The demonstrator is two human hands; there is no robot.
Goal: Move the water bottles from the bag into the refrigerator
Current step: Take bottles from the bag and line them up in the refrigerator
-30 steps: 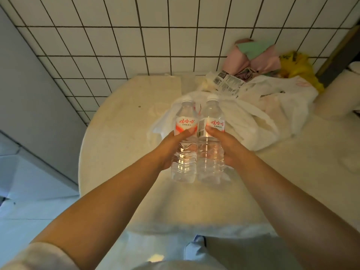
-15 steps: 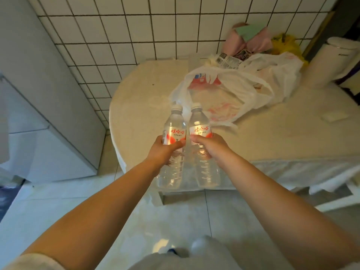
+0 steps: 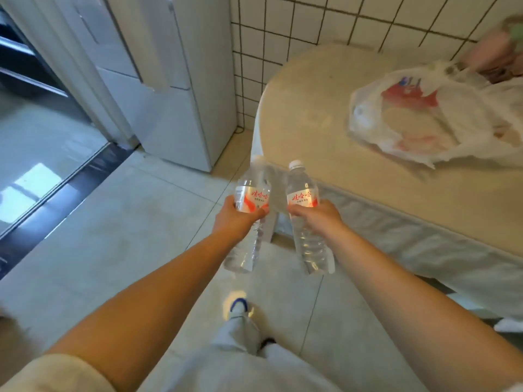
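Both arms are stretched out forward over the pale tiled floor [image 3: 119, 222], and each hand has a bottle. The left hand [image 3: 236, 219] is wrapped around a clear plastic water bottle with a red-and-white label [image 3: 249, 213], fingers curled across the label's lower edge, thumb on the near side; that bottle leans a little to the right at the top, its cap blurred. The right hand [image 3: 317, 219] grips a second clear plastic water bottle with the same red-and-white label [image 3: 305, 216], fingers closed round its middle just below the label, white cap up and tipped slightly left. The two bottles are held side by side in the air, close but apart, just off the near edge of the round beige table [image 3: 325, 114]. On that table, well back and to the right, lies the crumpled white plastic bag with red print [image 3: 418, 114], its mouth slack. Up to the left stands the white refrigerator [image 3: 169, 94] against the white tiled wall [image 3: 283, 29], doors shut as far as can be seen. Below, a leg in light grey trousers [image 3: 237, 335] and a white shoe with blue trim [image 3: 239, 304] show between the forearms.
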